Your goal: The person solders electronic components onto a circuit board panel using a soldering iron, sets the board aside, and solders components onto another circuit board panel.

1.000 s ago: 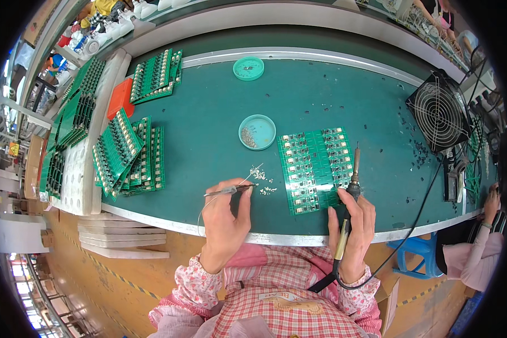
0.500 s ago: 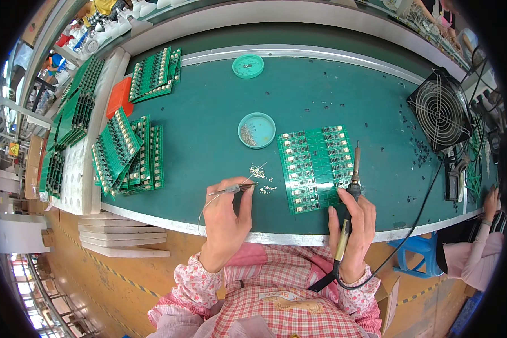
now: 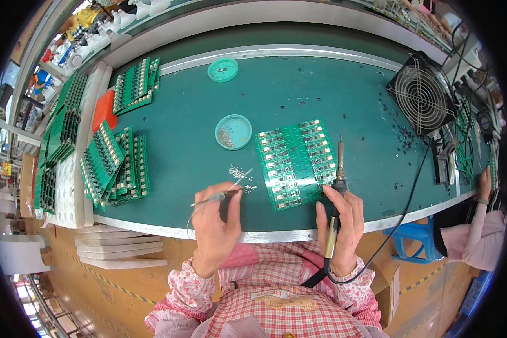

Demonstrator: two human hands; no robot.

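My left hand [image 3: 215, 225] is closed around a pair of tweezers [image 3: 222, 195] and a thin wire that looks like solder, which loops down past the wrist. The tips are just beside a small scatter of tiny pale components [image 3: 240, 172] on the table. In my right hand [image 3: 343, 222] is a soldering iron [image 3: 338, 183], its bare tip pointing up and away from me. A green circuit board panel [image 3: 294, 164] with rows of white and black parts lies flat to the left of the iron, close to the right fingertips.
Two round turquoise dishes [image 3: 234, 132] hold small parts. Stacks of green boards [image 3: 115, 166] stand at left, near a red box [image 3: 104, 110] and white foam [image 3: 76, 194]. At right are a black fan [image 3: 422, 94], scattered black bits [image 3: 404, 138], the iron's cord [image 3: 414, 191] and another person's arm [image 3: 479, 225].
The whole view has shifted, so the table's things appear farther left. Both hands keep their grips; the left fingertips are slightly nearer me relative to the pale components.
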